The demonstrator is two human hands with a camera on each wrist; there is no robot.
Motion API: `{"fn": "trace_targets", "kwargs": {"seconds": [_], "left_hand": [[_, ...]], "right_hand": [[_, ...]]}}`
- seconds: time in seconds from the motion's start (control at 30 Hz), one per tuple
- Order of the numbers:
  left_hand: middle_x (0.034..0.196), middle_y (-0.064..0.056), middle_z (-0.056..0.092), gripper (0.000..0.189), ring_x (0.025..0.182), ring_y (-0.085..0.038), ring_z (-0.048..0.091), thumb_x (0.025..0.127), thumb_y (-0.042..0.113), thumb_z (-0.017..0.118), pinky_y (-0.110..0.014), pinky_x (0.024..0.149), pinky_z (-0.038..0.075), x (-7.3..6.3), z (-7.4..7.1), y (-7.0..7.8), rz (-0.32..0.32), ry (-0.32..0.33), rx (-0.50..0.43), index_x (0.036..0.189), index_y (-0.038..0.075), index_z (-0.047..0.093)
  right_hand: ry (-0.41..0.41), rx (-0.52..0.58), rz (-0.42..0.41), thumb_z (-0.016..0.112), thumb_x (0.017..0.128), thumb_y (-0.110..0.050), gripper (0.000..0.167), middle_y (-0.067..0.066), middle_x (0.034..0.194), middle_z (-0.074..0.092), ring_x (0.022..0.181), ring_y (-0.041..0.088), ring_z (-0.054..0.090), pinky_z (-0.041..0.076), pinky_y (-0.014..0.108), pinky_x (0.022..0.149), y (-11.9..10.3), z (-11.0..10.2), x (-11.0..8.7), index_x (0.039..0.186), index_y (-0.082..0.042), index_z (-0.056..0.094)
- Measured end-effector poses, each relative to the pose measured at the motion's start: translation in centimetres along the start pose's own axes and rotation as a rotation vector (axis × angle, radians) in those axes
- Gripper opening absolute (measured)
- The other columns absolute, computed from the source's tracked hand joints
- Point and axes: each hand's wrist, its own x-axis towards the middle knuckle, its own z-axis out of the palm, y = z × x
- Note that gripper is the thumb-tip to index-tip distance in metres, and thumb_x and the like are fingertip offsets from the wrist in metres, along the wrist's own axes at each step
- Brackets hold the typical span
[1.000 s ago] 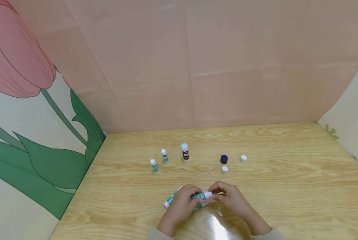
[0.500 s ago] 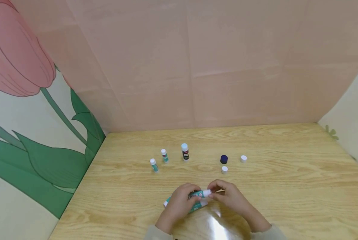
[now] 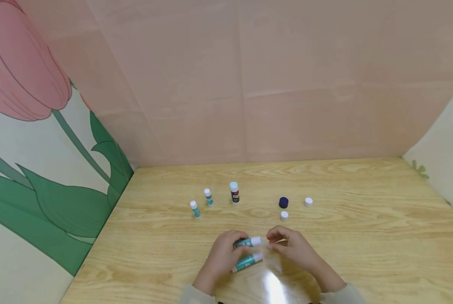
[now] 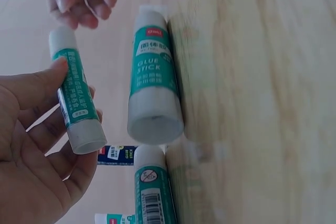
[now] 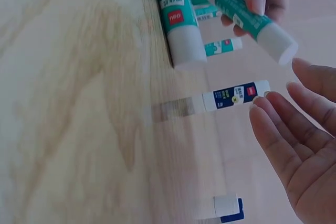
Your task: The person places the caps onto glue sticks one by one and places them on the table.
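My left hand (image 3: 223, 255) holds a teal glue stick (image 3: 254, 241) with a white cap, raised over the table and pointing right. In the left wrist view, the thumb and fingers grip its teal label. Just off the capped end is my right hand (image 3: 292, 247); its fingers are loosely bent with nothing between them, as the right wrist view shows. Below the held stick, a larger teal glue stick (image 4: 152, 61) lies on the table. Another teal glue stick (image 4: 153, 195) lies behind it, mostly hidden by my left hand in the head view.
Two small teal glue sticks, one (image 3: 195, 210) nearer and one (image 3: 208, 197) farther, stand at the left beside a dark-labelled glue stick (image 3: 234, 193). Right of them sit a dark blue cap (image 3: 283, 202) and two white caps, one (image 3: 284, 215) nearer, one (image 3: 308, 202) farther right.
My left hand has shifted slightly left and up with the glue stick, uncovering more of the lying one. My right fingers, at the cap end before, are now apart from it.
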Motion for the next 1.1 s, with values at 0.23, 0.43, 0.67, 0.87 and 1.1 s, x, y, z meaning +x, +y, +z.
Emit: {"fn": "trace_targets", "kwargs": {"seconds": [0.23,0.43,0.67,0.87,1.1], "left_hand": [[0.09,0.01,0.058,0.019,0.085,-0.009,0.051,0.079,0.019,0.062,-0.03,0.076,0.042,0.0,-0.3,-0.5,-0.019,0.036,0.015,0.097,0.014,0.062],[0.093,0.007,0.058,0.021,0.088,-0.013,0.052,0.078,0.017,0.063,-0.032,0.077,0.042,-0.2,-0.7,-1.0,-0.066,0.077,0.006,0.099,0.011,0.061],[0.096,0.004,0.058,0.022,0.089,-0.014,0.053,0.079,0.017,0.062,-0.032,0.077,0.043,-0.2,-1.2,-1.5,-0.098,0.101,0.019,0.1,0.01,0.06],[0.098,0.004,0.057,0.021,0.091,-0.014,0.052,0.08,0.019,0.061,-0.032,0.077,0.043,-0.1,-1.8,-1.9,-0.155,0.096,-0.001,0.099,0.014,0.06],[0.098,0.002,0.056,0.024,0.091,-0.016,0.052,0.081,0.019,0.06,-0.034,0.077,0.043,-0.1,-2.4,-2.3,-0.182,0.086,-0.015,0.103,0.009,0.059]], "right_hand": [[0.014,-0.02,0.035,0.061,0.077,-0.001,0.016,0.015,0.086,0.057,0.079,0.024,0.056,0.048,0.025,0.067,0.2,-0.4,0.1,0.09,0.004,0.056],[0.044,-0.055,0.028,0.063,0.075,-0.001,0.016,0.014,0.085,0.057,0.076,0.018,0.056,0.048,0.025,0.066,1.1,-0.7,0.1,0.089,0.004,0.056],[0.068,-0.113,0.032,0.063,0.074,0.001,0.016,0.013,0.084,0.058,0.074,0.013,0.056,0.048,0.024,0.065,2.3,-1.0,0.2,0.089,0.003,0.056],[0.07,-0.136,0.052,0.063,0.075,0.0,0.016,0.013,0.084,0.058,0.074,0.013,0.056,0.048,0.024,0.065,2.4,-1.2,0.3,0.09,0.003,0.056],[0.091,-0.151,0.095,0.062,0.076,0.002,0.016,0.012,0.086,0.058,0.076,0.018,0.056,0.047,0.023,0.066,2.4,-1.8,0.6,0.091,0.004,0.056]]}}
